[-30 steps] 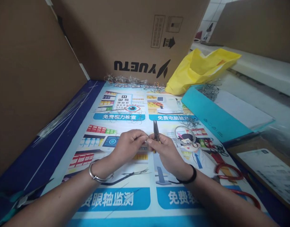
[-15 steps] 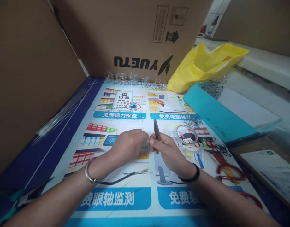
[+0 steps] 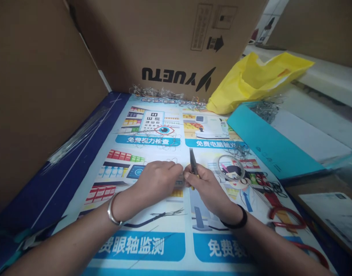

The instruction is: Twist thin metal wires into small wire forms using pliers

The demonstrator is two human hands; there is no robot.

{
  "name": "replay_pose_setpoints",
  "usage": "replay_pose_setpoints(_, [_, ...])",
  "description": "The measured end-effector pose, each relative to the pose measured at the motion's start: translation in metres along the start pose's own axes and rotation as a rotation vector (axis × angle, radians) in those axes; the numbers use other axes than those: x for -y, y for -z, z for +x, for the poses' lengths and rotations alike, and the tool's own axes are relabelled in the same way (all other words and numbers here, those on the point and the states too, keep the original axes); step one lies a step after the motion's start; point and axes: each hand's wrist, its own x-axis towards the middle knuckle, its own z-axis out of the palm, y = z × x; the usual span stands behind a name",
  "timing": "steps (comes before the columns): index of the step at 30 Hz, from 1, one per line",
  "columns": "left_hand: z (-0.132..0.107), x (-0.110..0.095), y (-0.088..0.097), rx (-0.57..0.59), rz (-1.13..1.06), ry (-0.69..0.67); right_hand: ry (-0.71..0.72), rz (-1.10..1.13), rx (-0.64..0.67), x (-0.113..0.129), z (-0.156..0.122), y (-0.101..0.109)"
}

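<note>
My right hand (image 3: pixel 206 186) is closed around a pair of pliers (image 3: pixel 193 160); their dark, slim jaws point up and away, and a bit of yellow handle shows below the fingers. Close beside it, my left hand (image 3: pixel 160 178) has its fingers pinched together, back of the hand toward me. What sits between those fingertips is too small to make out. Both hands hover over a printed poster sheet (image 3: pixel 141 245). Just right of the pliers lies a clear ring-shaped coil (image 3: pixel 231 167). Dark thin wires (image 3: pixel 167 213) lie under my left wrist.
Cardboard walls (image 3: pixel 164 42) stand behind and at left. Tangled wire pieces (image 3: pixel 155 92) line the back edge. To the right are a yellow bag (image 3: pixel 239 90), a teal box (image 3: pixel 267 145) with wire bits, and red-handled tools (image 3: pixel 287 217). Scissors (image 3: pixel 29 239) lie front left.
The whole view has shifted slightly, so the scene sits a little further right. Both hands stay close together, and the pliers are still in my right hand with their jaws tilted slightly more.
</note>
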Motion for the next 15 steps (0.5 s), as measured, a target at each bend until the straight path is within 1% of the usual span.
replay_pose_setpoints(4, [-0.002,-0.003,-0.004,-0.022,-0.057,-0.006,0.013,-0.059,-0.046,-0.006,-0.001,0.0])
replay_pose_setpoints(8, [-0.003,-0.009,-0.007,-0.094,-0.144,0.05,0.051,-0.02,-0.101,-0.014,-0.002,-0.004])
replay_pose_setpoints(12, [-0.003,-0.013,-0.005,-0.123,-0.147,0.058,0.048,0.016,-0.144,-0.015,-0.004,-0.009])
replay_pose_setpoints(15, [-0.003,-0.014,-0.006,-0.129,-0.132,0.039,0.03,0.03,-0.138,-0.014,-0.005,-0.012])
